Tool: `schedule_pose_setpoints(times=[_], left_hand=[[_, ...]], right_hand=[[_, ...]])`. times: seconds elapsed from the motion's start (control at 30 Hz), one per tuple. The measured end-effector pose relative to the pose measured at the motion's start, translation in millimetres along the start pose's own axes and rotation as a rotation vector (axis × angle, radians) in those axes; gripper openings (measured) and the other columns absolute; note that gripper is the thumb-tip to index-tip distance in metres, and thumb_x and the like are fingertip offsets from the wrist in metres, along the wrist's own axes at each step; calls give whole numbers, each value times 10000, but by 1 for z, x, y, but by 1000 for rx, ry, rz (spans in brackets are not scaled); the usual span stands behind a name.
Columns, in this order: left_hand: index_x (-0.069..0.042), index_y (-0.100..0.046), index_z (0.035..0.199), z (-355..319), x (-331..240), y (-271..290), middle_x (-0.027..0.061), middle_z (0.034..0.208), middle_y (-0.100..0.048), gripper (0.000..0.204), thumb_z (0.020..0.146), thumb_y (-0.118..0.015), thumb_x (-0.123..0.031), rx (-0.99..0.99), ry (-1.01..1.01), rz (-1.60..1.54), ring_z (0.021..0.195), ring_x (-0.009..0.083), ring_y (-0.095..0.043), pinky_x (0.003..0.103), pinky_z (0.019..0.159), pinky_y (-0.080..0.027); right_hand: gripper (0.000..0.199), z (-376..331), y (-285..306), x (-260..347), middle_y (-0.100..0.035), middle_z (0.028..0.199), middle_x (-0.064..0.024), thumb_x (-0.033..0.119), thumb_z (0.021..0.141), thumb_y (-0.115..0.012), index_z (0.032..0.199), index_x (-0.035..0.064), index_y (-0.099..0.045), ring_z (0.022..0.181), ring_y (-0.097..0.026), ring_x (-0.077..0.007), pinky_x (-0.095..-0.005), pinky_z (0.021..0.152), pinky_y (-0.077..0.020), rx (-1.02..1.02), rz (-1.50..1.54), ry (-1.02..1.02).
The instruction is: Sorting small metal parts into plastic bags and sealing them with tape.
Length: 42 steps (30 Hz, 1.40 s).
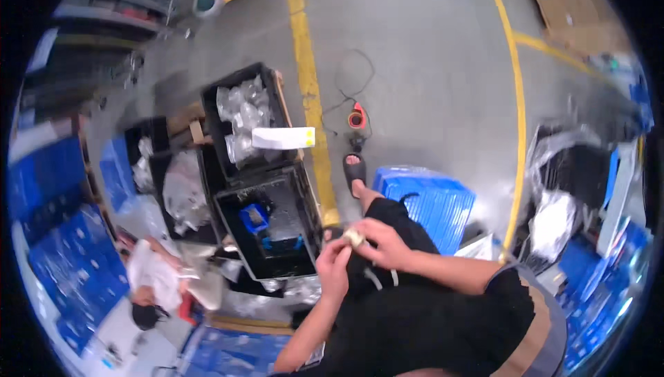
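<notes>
Above my lap, my left hand (333,268) and my right hand (384,244) meet, fingers closed on a small cream-coloured piece (355,238). It is too small and blurred to tell its kind. Just left of my hands stands a black plastic crate (243,251). Inside that crate lie a blue ring-shaped part (254,217) and another blue piece (282,243). Beyond it, a second black crate (209,104) contains several clear plastic bags (243,111), and a white card (280,138) lies across its right side.
Blue stacked crates (430,204) stand beside my right leg. A red-and-black roll (357,117) and a thin cable (370,66) lie on the grey floor ahead. Another person (155,277) sits at the left, near more bagged goods (185,190). Yellow lines (311,90) mark the floor.
</notes>
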<state>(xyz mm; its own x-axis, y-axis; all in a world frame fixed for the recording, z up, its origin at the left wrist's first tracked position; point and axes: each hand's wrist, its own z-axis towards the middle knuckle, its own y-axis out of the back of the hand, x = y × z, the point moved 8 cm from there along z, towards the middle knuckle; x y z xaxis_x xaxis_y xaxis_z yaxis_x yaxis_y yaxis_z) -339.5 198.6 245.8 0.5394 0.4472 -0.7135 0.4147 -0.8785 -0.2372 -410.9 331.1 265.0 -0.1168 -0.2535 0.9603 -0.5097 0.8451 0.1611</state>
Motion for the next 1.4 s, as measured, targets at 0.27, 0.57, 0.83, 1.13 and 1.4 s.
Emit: schedule_pose_setpoints(times=[0.27, 0.57, 0.83, 1.13, 1.4], left_hand=[[8, -552, 1061, 26, -63, -277, 166, 904, -668, 265, 891, -653, -168, 769, -437, 1174, 842, 249, -677, 334, 764, -520], [-50, -540, 1022, 50, -22, -518, 108, 833, -529, 292, 884, -680, -265, 1305, -680, 1368, 728, 227, -448, 387, 717, -445], [-44, -567, 1061, 136, 102, -722, 104, 989, -627, 307, 906, -665, -290, 1563, -293, 1408, 878, 221, -568, 381, 808, -477], [-31, -604, 983, -55, 187, -966, 145, 876, -672, 413, 838, -714, -402, 2113, -564, 1659, 808, 234, -662, 346, 736, -522], [-15, -553, 1065, -68, 306, -1130, 129, 884, -672, 300, 953, -581, -292, 2067, -270, 1533, 782, 207, -672, 330, 720, -534]], right_hand=[[309, -64, 195, -6, -604, 1116, -180, 161, 872, -570, 1136, 1, -579, 1054, -576, -347, -409, 921, -460, -686, 44, 21], [192, -97, 371, -37, -626, 923, -125, 216, 842, -563, 980, 89, -604, 930, -597, -330, -454, 763, -464, -900, -311, -69], [270, -148, 554, -116, -653, 913, -153, 310, 915, -518, 1039, 88, -609, 854, -619, -377, -507, 721, -480, -1122, -242, -223], [271, -337, 697, -96, -651, 890, -162, 260, 856, -647, 1028, 51, -648, 790, -632, -338, -407, 697, -508, -1812, -108, -502], [273, -453, 874, -155, -670, 886, -125, 329, 862, -605, 981, 92, -667, 790, -647, -296, -402, 703, -495, -1842, 19, -501]])
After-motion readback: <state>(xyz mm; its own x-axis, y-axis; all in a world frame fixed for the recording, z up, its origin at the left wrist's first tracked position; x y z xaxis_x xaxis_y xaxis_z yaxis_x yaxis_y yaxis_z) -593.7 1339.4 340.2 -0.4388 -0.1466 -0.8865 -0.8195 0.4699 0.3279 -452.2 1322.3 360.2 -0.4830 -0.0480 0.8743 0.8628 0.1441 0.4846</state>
